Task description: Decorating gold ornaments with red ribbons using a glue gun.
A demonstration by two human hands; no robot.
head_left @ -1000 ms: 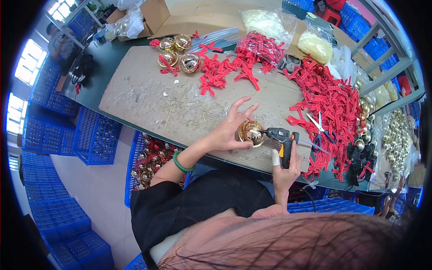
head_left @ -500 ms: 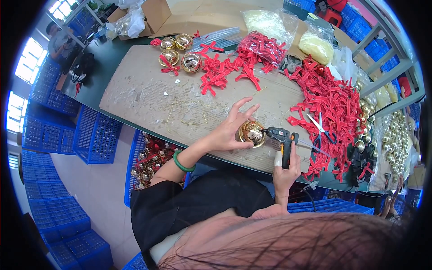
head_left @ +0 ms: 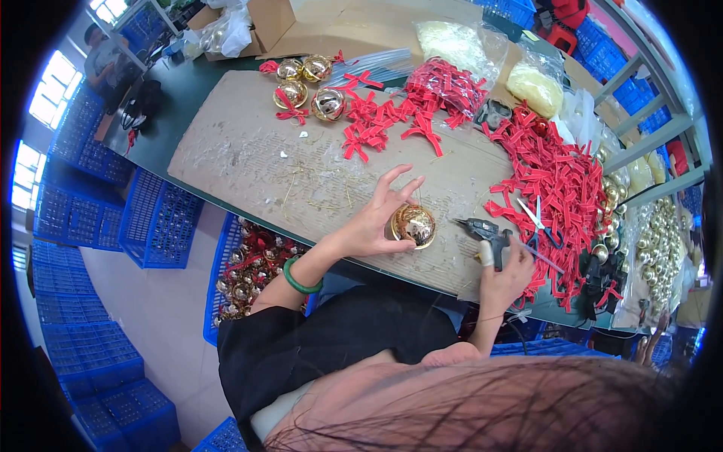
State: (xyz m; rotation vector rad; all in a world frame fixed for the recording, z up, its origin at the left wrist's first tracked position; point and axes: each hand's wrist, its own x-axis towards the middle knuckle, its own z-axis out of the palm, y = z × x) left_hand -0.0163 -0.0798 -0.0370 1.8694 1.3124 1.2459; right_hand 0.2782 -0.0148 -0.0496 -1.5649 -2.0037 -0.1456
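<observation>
Scissors (head_left: pixel 538 224) and red bows (head_left: pixel 553 162) crowd the glue gun (head_left: pixel 482 227) gripped by right fingers (head_left: pixel 517 256) (left fingers (head_left: pixel 388 179) spread beside gold ball (head_left: pixel 413 225))

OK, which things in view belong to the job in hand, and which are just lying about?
Seem to belong:
- gold ball beside the left hand
- glue gun in the right hand
- red bows, probably

Apparently just lying about:
- scissors among the bows
- open cardboard box at the back

From afar, my right grip (head_left: pixel 506 275) has drawn the glue gun (head_left: pixel 483 228) toward three o'clock, its nozzle (head_left: pixel 459 221) now clear of the gold ball (head_left: pixel 413 226).
</observation>
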